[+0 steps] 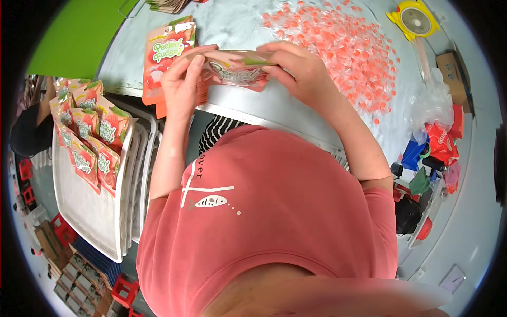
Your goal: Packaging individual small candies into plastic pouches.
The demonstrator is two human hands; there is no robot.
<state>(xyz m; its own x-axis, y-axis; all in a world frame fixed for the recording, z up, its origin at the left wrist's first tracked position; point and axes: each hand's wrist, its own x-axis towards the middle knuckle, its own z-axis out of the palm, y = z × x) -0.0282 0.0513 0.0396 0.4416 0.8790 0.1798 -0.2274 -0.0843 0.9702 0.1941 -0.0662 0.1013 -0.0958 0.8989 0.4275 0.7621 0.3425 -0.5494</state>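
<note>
Pouch [236, 73], perhaps open, between both hands [180, 76] [302, 67]

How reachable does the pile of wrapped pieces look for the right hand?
Probably yes: the pile lies beside the right hand with nothing visible between, but that hand would first have to release the pouch.

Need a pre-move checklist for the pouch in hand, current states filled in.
1. Left hand and right hand on opposite sides of the red-and-tan printed pouch: ok.
2. One hand free: not ok, both occupied.
3. Pouch contents: cannot tell, inside hidden.
4. Pile of round coral pieces in clear wrappers near right hand: ok.
5. Spare red-and-tan printed pouches beside left hand: ok.
6. White plastic tray at left, holding pouches: ok.
</note>
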